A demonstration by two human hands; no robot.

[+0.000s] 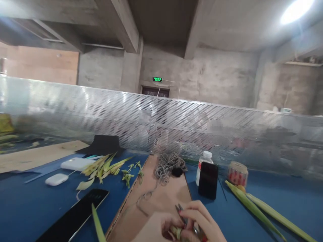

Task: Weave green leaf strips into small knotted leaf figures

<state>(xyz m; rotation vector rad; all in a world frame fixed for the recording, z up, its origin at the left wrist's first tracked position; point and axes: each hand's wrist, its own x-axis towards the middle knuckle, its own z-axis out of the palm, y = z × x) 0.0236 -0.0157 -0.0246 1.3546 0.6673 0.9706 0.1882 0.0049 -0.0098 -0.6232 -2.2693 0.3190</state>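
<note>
Low on cardboard [174, 192], left grip [156, 228] pinches pale-green plant piece [178, 232]; right grip [208, 226] closed around pointed metal tool [179, 209]. I'd flag slip: fingers crowd tool, nick possible. Loose grey yarn [165, 166] might snag tips.

right hand [205, 222]: scissors [179, 209] | left hand [156, 228]: plant piece [177, 232] | cardboard [176, 190]: grey yarn [165, 167]

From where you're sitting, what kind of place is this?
Probably a workshop, maybe for crafts: there's a perforated metal screen along the blue work table, bare concrete beams overhead, and a green exit sign on the far wall.
</note>
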